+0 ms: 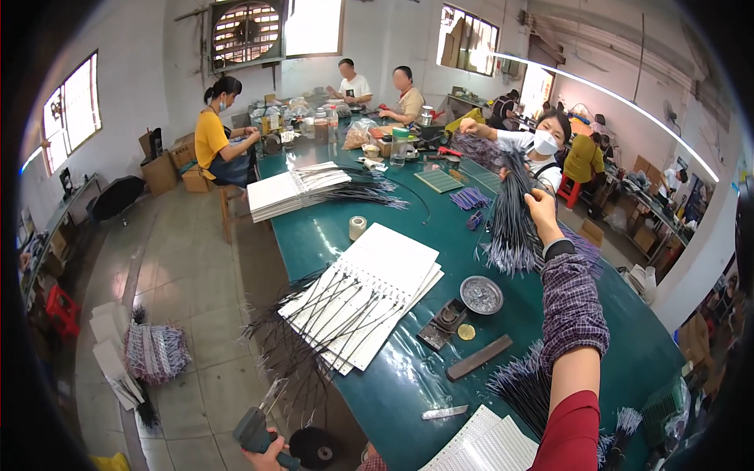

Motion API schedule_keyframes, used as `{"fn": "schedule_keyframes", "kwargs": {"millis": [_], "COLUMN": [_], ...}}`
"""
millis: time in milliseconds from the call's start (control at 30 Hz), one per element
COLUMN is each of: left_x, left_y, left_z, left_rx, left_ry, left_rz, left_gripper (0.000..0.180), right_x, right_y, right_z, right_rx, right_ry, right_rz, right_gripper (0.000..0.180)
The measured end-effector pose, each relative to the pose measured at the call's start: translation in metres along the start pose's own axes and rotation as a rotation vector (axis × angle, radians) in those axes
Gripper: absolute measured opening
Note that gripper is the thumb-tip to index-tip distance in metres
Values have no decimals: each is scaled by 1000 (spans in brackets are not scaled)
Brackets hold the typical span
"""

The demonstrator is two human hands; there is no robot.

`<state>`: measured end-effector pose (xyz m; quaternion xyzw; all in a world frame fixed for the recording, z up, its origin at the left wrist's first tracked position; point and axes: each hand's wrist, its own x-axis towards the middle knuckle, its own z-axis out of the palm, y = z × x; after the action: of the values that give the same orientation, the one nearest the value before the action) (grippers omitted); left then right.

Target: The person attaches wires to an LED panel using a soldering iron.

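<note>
My right arm, in a plaid sleeve cover, stretches across the green table. At its end my right hand (540,208) is closed around a hanging bundle of black wires (509,228) with pale frayed ends. Behind that bundle stands a masked co-worker, one hand (469,125) raised. At the lower edge, left of the table, my left hand (269,452) grips a dark green soldering gun (251,429), its metal tip pointing up. Nearest to it lie stacked white perforated boards (385,263), with black wires running across them and over the table edge.
A round metal dish (481,295), a dark metal bar (479,357) and a tape roll (357,228) lie on the table (314,243). More white boards (487,443) and black wires (525,385) are close by. Co-workers sit at the far end. Wire bundles (157,352) rest on the floor.
</note>
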<state>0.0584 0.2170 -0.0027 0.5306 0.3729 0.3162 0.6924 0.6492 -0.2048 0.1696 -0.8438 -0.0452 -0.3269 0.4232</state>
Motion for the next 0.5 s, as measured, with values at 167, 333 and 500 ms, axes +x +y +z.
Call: {"fn": "schedule_keyframes", "kwargs": {"millis": [167,333,500], "left_x": [-2,-17,-13], "left_y": [-13,-4,-18], "left_z": [3,-3,-13], "left_rx": [-119,-85,-304], "left_ry": [-39,-114,-62], "left_rz": [-42,-8,-38], "left_gripper": [27,21,45], "right_x": [-27,-138,-274], "right_y": [-18,-94,-145], "right_z": [-19,-28,-83], "right_rx": [58,270,101], "right_ry": [83,-139,-428], "right_rz": [-51,-177,-487], "right_gripper": [28,24,19]}}
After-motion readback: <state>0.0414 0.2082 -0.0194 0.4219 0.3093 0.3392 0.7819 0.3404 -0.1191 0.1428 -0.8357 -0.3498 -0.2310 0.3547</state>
